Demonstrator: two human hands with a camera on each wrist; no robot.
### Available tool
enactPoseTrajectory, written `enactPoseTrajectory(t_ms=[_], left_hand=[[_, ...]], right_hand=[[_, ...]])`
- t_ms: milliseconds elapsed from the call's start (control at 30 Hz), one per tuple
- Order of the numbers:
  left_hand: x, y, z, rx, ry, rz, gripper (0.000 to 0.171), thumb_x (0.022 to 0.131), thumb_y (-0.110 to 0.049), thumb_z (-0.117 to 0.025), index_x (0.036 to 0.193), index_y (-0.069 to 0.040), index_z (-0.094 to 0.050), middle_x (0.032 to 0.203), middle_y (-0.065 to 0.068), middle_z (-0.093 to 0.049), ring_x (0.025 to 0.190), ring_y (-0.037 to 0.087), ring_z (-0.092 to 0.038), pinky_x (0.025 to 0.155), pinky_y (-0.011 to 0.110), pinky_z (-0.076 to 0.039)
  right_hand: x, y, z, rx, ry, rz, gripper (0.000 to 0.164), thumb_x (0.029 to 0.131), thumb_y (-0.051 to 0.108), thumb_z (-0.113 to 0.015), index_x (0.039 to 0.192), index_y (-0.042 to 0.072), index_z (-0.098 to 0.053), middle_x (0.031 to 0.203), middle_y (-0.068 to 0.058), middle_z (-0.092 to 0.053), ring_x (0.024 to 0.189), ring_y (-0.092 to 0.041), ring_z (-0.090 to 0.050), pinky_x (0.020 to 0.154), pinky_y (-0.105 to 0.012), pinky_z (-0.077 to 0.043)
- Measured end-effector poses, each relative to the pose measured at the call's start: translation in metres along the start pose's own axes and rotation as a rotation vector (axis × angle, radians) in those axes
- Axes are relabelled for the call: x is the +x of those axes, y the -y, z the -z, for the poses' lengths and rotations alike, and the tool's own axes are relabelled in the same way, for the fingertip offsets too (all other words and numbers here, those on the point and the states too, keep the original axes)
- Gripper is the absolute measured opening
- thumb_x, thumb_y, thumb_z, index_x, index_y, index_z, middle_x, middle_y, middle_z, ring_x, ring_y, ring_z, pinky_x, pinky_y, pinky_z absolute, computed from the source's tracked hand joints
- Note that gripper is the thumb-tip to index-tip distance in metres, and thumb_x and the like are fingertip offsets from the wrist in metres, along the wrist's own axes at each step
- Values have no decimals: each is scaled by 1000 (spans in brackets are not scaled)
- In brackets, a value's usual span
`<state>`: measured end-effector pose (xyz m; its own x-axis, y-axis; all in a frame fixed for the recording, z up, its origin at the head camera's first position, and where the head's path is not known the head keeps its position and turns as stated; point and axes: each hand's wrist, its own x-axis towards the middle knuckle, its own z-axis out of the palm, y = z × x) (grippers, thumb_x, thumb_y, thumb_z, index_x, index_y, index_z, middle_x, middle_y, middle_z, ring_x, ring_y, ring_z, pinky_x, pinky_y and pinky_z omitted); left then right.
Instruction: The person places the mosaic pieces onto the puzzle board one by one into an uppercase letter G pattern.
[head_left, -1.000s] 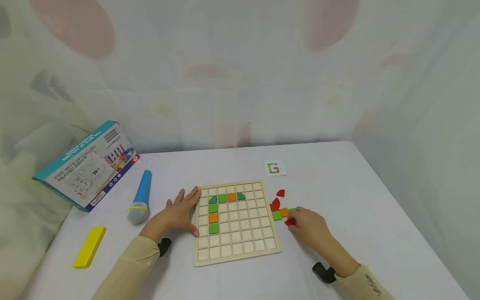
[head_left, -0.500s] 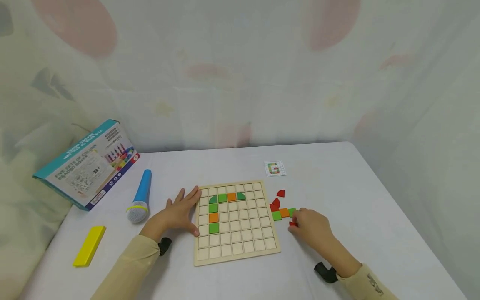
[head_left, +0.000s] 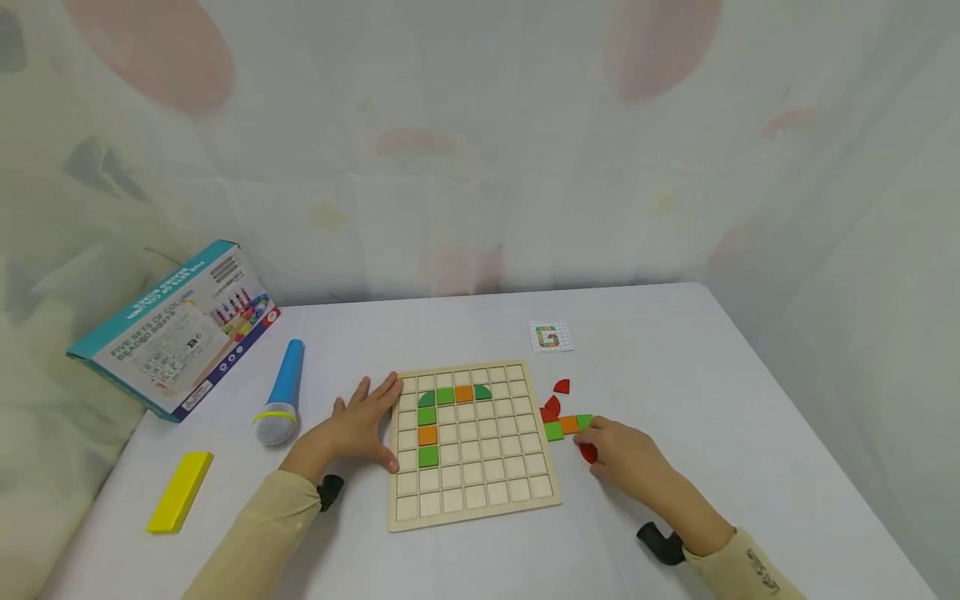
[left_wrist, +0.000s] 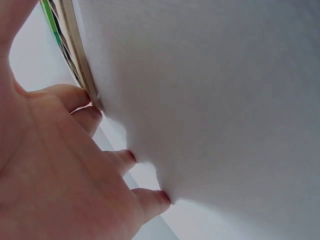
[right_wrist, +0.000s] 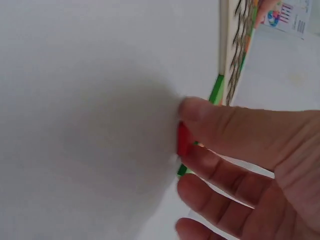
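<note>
My left hand (head_left: 360, 429) spreads its fingers along the left edge of a wooden grid board (head_left: 480, 475); in the left wrist view some fingertips rest on the cloth. Green and orange square tiles and two dark green quarter-round tiles sit in the board's cells, along an upper row and down a left column. Right of the board, my right hand (head_left: 626, 457) pinches a red quarter-round tile (right_wrist: 183, 139) between thumb and index finger, low over the cloth. Just beyond the fingertips lie a green tile (head_left: 584, 422), an orange tile (head_left: 569, 425) and another green tile (head_left: 553, 431).
More red quarter-round tiles (head_left: 562, 387) lie near the board's right edge. Behind them is a small pattern card (head_left: 551, 336) with a coloured G. To the left are a blue toy microphone (head_left: 285, 396), a yellow block (head_left: 180, 492) and a printed box (head_left: 180, 333).
My right hand has shifted slightly right and toward me with the red tile, which shows more between the fingers now. The green tile by the fingertips is uncovered more. My left hand stays put.
</note>
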<state>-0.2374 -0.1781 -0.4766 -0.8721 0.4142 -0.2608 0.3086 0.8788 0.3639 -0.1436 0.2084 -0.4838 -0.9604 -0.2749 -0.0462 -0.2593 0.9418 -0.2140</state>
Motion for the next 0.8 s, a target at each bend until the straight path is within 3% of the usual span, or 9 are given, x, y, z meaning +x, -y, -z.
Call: enactPoseTrajectory(t_ms=[300, 533, 800], left_hand=[[1, 2, -1, 4, -2, -1, 136, 40, -54, -85, 149, -12, -14, 155, 8, -5, 136, 46, 3, 93, 76, 0], [1, 2, -1, 5, 3, -9, 137, 41, -54, -85, 149, -12, -14, 155, 8, -4, 136, 46, 4, 93, 76, 0], [-2, -3, 3, -13, 13, -4, 134, 43, -50, -86, 149, -11, -14, 155, 9, -4, 136, 46, 4, 94, 75, -1]], right_hand=[[-1, -2, 1, -1, -22, 29, 30, 69, 8, -80, 97, 13, -70, 88, 4, -57, 75, -11, -54, 68, -27, -52], [1, -3, -1, -29, -45, 94, 36, 71, 7, -78, 103, 20, -69, 85, 8, -53, 66, -6, -46, 56, -18, -43], [4, 2, -2, 5, -22, 57, 26, 71, 10, -78, 96, 13, -71, 88, 5, -57, 75, -11, -52, 69, -25, -50]])
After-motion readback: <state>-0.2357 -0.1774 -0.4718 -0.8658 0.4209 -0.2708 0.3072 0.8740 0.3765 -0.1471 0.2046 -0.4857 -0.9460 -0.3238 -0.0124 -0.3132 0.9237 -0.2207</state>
